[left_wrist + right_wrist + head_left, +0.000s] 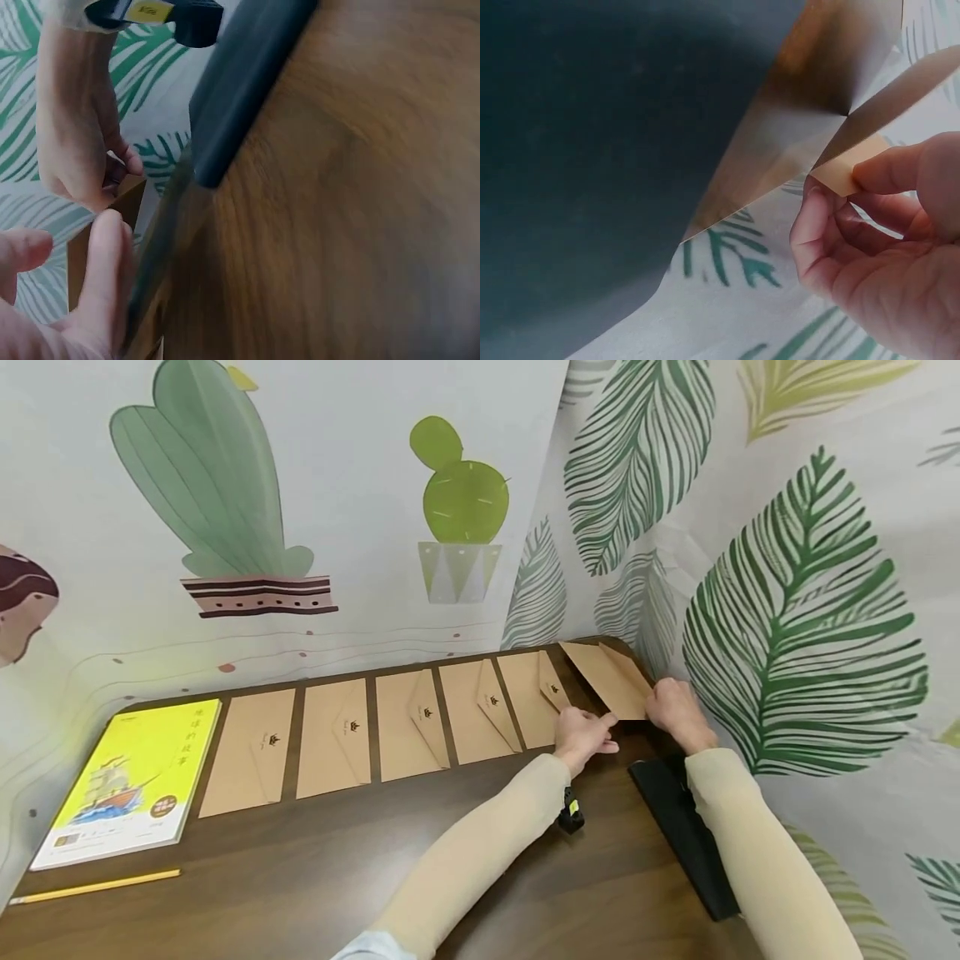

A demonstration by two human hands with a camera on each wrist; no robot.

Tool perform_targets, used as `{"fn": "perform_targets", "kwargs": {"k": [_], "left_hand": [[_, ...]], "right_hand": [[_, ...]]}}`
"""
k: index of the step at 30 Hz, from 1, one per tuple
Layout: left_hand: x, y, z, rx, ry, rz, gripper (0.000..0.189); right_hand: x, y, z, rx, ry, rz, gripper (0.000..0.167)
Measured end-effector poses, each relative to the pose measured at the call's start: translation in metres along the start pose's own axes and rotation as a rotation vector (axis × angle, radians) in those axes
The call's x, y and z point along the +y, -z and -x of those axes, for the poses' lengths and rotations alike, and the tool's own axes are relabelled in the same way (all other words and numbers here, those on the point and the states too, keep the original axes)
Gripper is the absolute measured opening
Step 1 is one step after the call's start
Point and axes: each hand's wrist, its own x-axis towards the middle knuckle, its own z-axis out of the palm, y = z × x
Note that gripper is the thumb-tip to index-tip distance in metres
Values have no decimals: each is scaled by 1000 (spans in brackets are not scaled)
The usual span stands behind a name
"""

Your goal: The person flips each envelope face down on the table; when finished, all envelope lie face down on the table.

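Note:
A brown kraft-paper envelope [609, 679] is lifted at a tilt over the table's far right corner, its flap raised. My right hand [678, 714] pinches its right side. In the right wrist view, thumb and fingers grip a paper corner [845, 171] by the flap. My left hand [583, 739] holds the envelope's near left corner between thumb and finger. The left wrist view shows the left hand [90, 292] close to the right hand [79, 142], the folded paper [129, 201] between them. Left of it, an envelope [528, 697] with a crown print lies partly behind the left hand.
Several similar envelopes [410, 727] lie in a row along the back edge of the wooden table [300, 877]. At the left are a yellow book [142, 768] and a pencil [97, 887]. A long black flat object [686, 839] lies under the right forearm. Patterned fabric walls stand behind and right.

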Motion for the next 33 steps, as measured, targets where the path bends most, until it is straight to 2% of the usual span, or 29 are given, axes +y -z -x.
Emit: {"fn": "perform_targets", "kwargs": {"k": [3,5,9,13,17,20,23,30,33], "left_hand": [[-1,-2,-2,-14,27,98,7],[0,-3,-3,-8,40,126,7],[2,-4,-1,19,59,113,14],[5,-5,1,31,72,90,15],[7,-7,0,42,97,40,12],[6,-10,-2,49,121,13,13],[4,-13,-3,55,137,9,14],[-1,-18,-5,63,150,-30,23],[-3,-20,-4,49,148,-14,25]], "right_hand": [[-1,-1,2,5,4,-5,40],[-2,-2,4,13,12,-9,41],[-5,-1,8,20,21,-29,41],[-4,1,13,9,-8,-102,49],[-1,-1,14,7,-84,-189,54],[0,-2,16,4,-151,-234,46],[-2,-2,19,37,-181,-269,39],[-9,5,22,158,-195,-330,32],[-12,7,21,206,-193,-342,30]]}}
